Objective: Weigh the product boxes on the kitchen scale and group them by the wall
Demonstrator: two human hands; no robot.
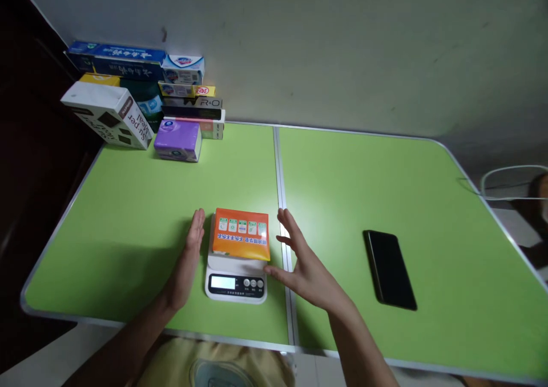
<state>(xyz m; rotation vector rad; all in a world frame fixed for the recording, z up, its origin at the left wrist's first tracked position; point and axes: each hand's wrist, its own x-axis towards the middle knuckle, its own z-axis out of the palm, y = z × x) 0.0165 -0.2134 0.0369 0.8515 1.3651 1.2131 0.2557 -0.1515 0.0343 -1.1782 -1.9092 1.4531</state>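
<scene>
An orange packet point(242, 244) with small green-and-white labels lies on the platform of a white digital kitchen scale point(237, 297). The scale's display is lit, but its reading is too faint to make out. My left hand point(188, 261) is upright just left of the scale, fingers stretched out and apart from the packet. To the right, my right hand point(299, 261) has its fingers spread, the thumb pointing towards the packet's lower right corner. Neither hand holds anything.
A black smartphone point(390, 269) lies on the right half of the green folding table point(351, 181). At the back left stand several boxes, among them a purple tissue pack point(178, 140), a white Su-per Meal box point(109, 116) and a long blue box point(115, 60). A wall runs behind.
</scene>
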